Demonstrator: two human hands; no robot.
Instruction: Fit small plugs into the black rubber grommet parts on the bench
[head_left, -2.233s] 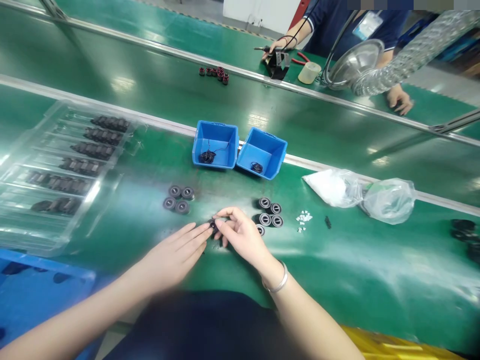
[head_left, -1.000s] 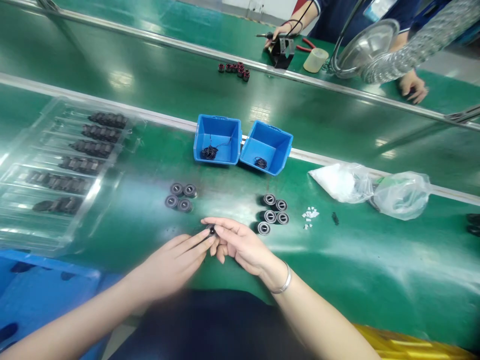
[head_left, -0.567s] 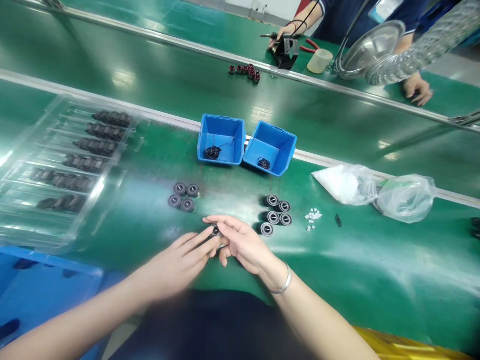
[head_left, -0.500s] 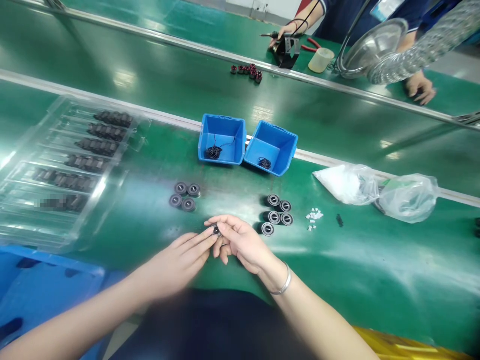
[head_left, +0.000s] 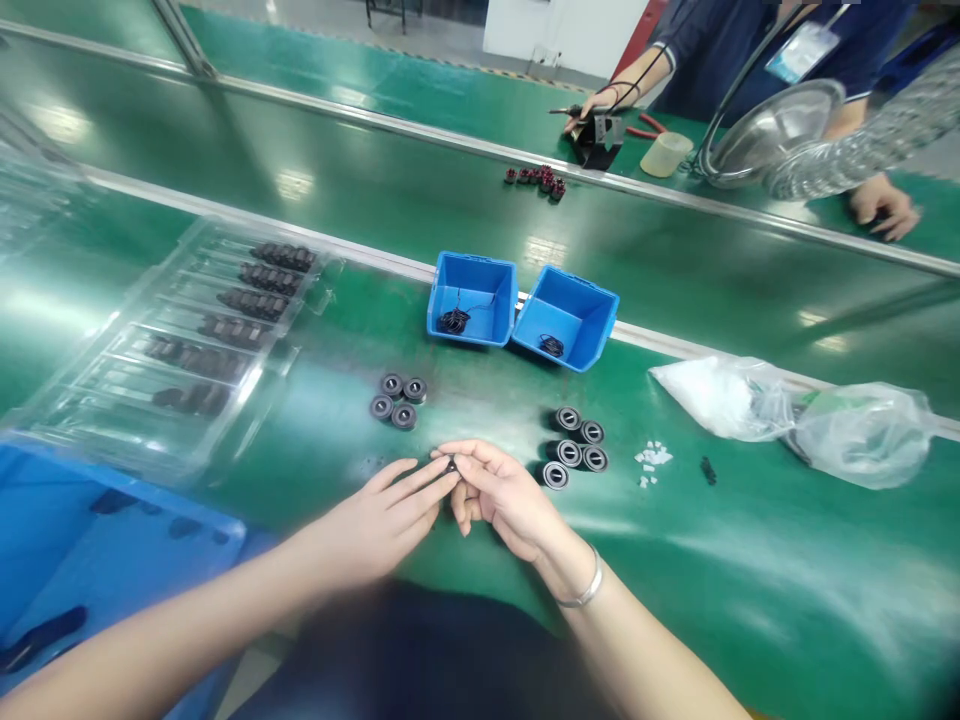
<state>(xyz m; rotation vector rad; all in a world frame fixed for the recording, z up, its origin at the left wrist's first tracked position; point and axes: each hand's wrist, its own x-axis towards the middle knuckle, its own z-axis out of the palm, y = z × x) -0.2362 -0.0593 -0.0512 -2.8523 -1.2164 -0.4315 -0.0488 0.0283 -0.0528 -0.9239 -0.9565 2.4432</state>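
Between the fingertips of both hands is a small black part (head_left: 451,465), mostly covered, so its kind cannot be made out. My left hand (head_left: 386,520) pinches it from the left with the fingers stretched forward. From the right, my right hand (head_left: 499,495) grips it between thumb and index finger, the other fingers curled below. Beyond my left hand stand several black round parts (head_left: 398,400) with slotted tops. To the right of my right hand is a second group of black cylinders (head_left: 568,452), taller, with ringed tops.
Two blue bins (head_left: 471,335) (head_left: 574,355) hold thin black cables. A clear tray (head_left: 187,330) with rows of black parts lies left, above a blue crate (head_left: 172,500). White bits (head_left: 652,455), small black pieces (head_left: 708,470) and plastic bags (head_left: 862,435) lie right. A co-worker's hand (head_left: 883,207) rests across the bench.
The camera view has shifted, so the bench and everything on it appear farther right and slightly lower. Both hands keep the small black part between their fingertips, almost unchanged in pose.
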